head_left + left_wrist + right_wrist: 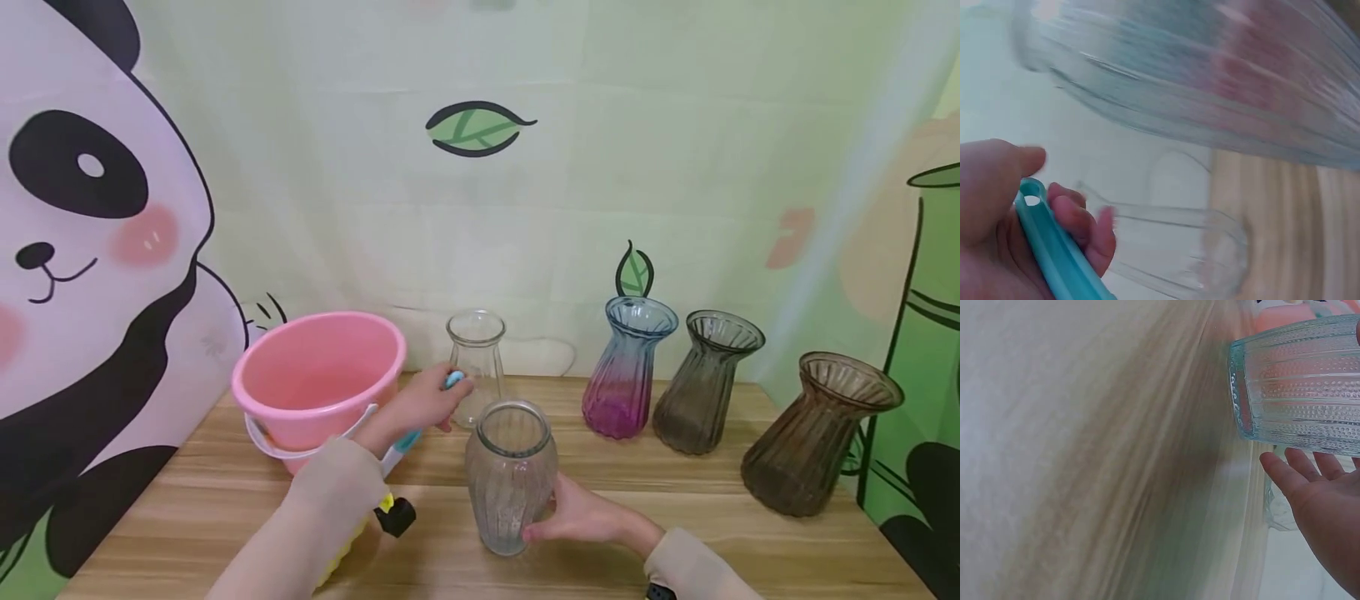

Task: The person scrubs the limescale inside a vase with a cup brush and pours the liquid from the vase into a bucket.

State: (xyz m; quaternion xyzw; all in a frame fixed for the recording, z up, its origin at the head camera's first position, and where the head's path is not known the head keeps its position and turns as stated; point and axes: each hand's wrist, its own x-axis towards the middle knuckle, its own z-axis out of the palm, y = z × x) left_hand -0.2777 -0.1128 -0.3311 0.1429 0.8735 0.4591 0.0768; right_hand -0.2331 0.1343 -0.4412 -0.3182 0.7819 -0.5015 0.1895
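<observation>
- A teal-handled tool (1063,250) is held by the left hand (427,400), its grip narrow round the handle.
- A ribbed clear vase (502,492) is held roughly upright by the right hand's (585,512) grip, well in front of the tabletop's (600,575) back edge.
- A plain clear vase (483,362) is seen behind it, near that edge.
- A pink bucket (300,429) is placed by the left edge.
- Blue-and-pink (618,383), grey (697,400) and brown (798,450) vases are lined from the back edge towards the right edge.
</observation>
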